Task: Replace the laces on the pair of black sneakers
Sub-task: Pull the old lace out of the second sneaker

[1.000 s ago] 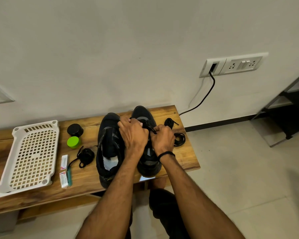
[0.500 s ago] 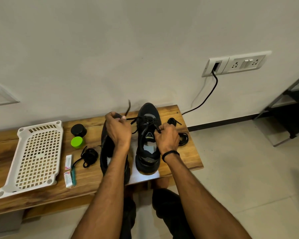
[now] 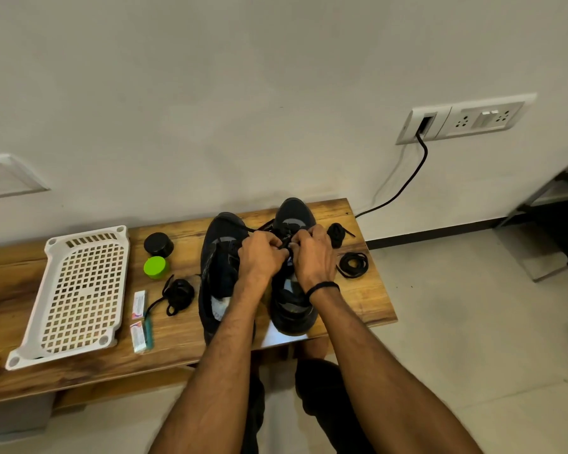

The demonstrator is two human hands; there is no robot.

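At frame centre the left hand (image 3: 263,255) and right hand (image 3: 313,257) cover the eyelets of the sneaker (image 3: 292,311) right of centre. Their fingers are curled, pinching its black lace (image 3: 286,244), which is barely distinguishable. A second sneaker (image 3: 215,273) stands just beside it on the tabletop (image 3: 368,299), both toes toward the wall.

No text, brand or number can be read. Coloured print is seen on the farther white packet (image 3: 139,303) and the nearer white packet (image 3: 137,336) on the counter (image 3: 368,290), but it is too blurred to be made out.
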